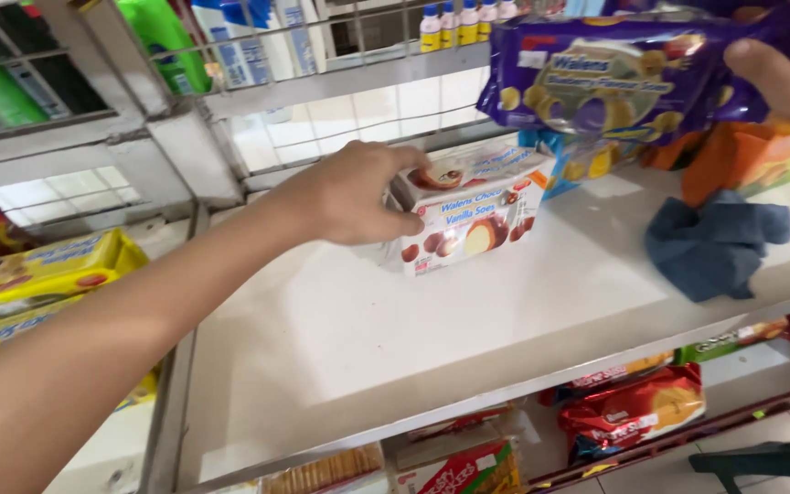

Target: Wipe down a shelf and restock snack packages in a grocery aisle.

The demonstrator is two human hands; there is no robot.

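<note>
A crumpled blue cloth (717, 243) lies on the white shelf (340, 338), with orange packets (742, 157) just behind it. Yellow packets (43, 274) are stacked on the neighbouring shelf to the left. Red snack bags (633, 412) sit on the shelf below. Green bottles (162, 41) and small yellow-labelled bottles (459, 23) stand behind the wire rack (322, 55) above.

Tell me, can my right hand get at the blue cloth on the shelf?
Probably yes, once freed: the right hand holds a purple snack pack just above the blue cloth, with nothing between them.
</note>
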